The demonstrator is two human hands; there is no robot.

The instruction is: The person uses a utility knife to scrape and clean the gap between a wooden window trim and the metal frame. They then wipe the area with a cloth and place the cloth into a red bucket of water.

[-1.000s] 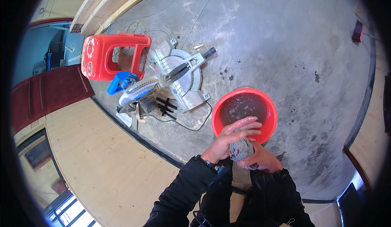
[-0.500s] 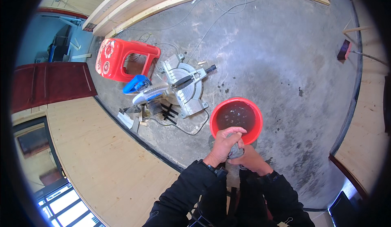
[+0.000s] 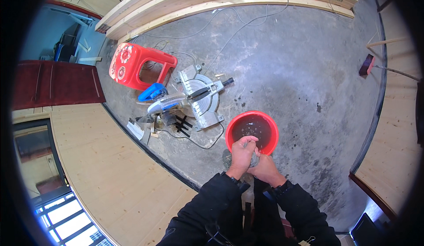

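A red bucket (image 3: 274,126) with murky, dark brown water in it stands on the concrete floor in front of me. At its near rim, both of my hands are closed around a bunched grey cloth (image 3: 255,159). My left hand (image 3: 241,158) wraps it from the left side, fingers curled over the top. On the other side my right hand (image 3: 267,170) grips lower down. Most of the cloth is hidden between my palms, and only a small part shows. A few light specks or bubbles float on the water.
Left of the bucket sits a miter saw (image 3: 204,96) with its cord on the floor. A red plastic stool (image 3: 145,65) lies on its side beyond it. Long timber beams (image 3: 198,7) are stacked at the back. A broom (image 3: 366,65) leans at the right wall.
My hands stay closed on the grey cloth at the bucket's near rim, with their grip slightly shifted. The large bubbles on the water have shrunk to small specks. The whole view has tilted a little.
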